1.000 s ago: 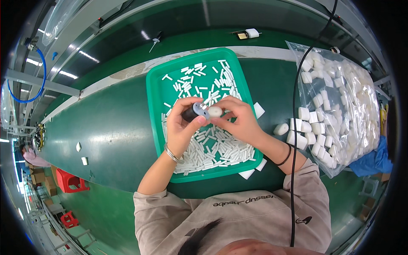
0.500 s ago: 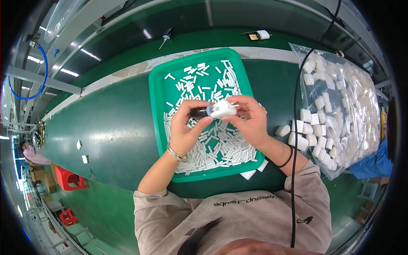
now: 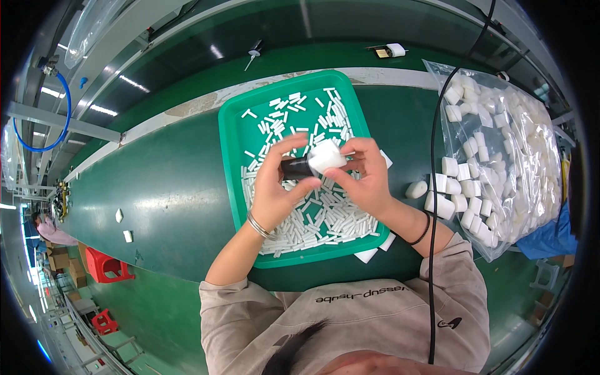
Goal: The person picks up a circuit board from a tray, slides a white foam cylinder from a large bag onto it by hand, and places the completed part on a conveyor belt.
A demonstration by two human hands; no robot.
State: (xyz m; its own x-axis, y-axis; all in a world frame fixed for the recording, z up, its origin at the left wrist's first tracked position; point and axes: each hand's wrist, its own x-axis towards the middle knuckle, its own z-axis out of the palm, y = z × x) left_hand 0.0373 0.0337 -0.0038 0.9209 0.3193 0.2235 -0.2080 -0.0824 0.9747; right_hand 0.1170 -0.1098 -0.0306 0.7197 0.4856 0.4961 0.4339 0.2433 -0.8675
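Both hands above green tray [image 3: 232,164] of small white sticks [image 3: 325,219]. Left hand [image 3: 275,187] closed around black cylinder [image 3: 295,167]. Right hand [image 3: 362,178] pinches white cap [image 3: 326,155] at cylinder's end. Clear bag of white caps [image 3: 506,144] on desk [image 3: 169,194], right side.

1. One green tray [image 3: 232,164] on the worktop [image 3: 169,187], holding white sticks [image 3: 325,219] too many to count.
2. One clear bag [image 3: 537,112] of white caps [image 3: 475,187], too many to count.
3. Three caps [image 3: 417,189] loose beside the bag.
4. Two hands: left [image 3: 275,187], right [image 3: 365,178].
5. One black piece [image 3: 297,167], one white cap [image 3: 326,156] held.
6. Two small white bits [image 3: 127,236] far left.
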